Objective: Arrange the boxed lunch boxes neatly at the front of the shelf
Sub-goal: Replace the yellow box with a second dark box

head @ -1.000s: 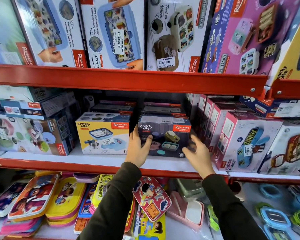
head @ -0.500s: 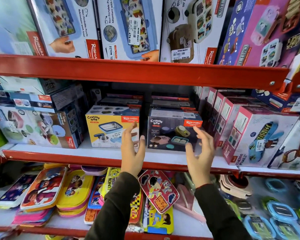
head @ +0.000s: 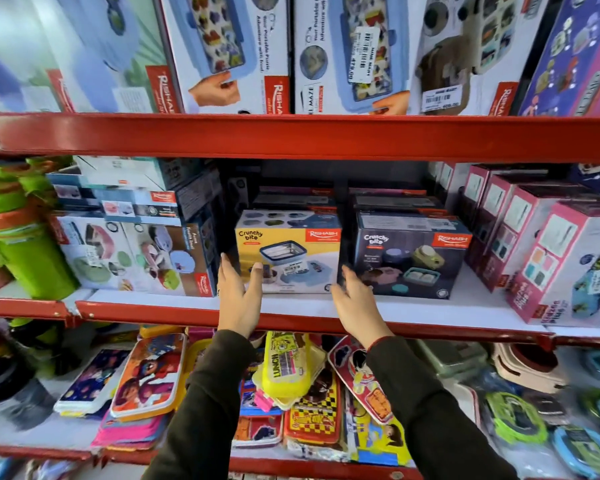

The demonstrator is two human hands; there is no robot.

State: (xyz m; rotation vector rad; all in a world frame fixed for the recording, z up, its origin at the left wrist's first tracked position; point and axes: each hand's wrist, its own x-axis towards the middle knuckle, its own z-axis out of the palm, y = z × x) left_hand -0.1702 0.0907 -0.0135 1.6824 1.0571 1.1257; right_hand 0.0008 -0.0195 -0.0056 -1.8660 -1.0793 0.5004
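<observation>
A yellow "Crunchy bite" lunch box carton [head: 288,249] stands near the front of the middle shelf [head: 291,320]. To its right stands a dark navy "Crunchy bite" carton [head: 413,258], with more cartons stacked behind both. My left hand [head: 238,296] is open at the yellow carton's left front corner, thumb against its face. My right hand [head: 355,304] is open in the gap between the two cartons, by the yellow carton's right edge. Neither hand has closed on anything.
White cartons [head: 136,254] crowd the left of the shelf beside green bottles [head: 25,244]. Pink cartons [head: 565,265] fill the right. Large boxes [head: 350,53] stand on the upper shelf. Flat colourful lunch boxes [head: 284,362] lie on the lower shelf.
Both hands let go of the dark navy carton and shifted left. They now flank the yellow carton. The view has moved closer and leftward.
</observation>
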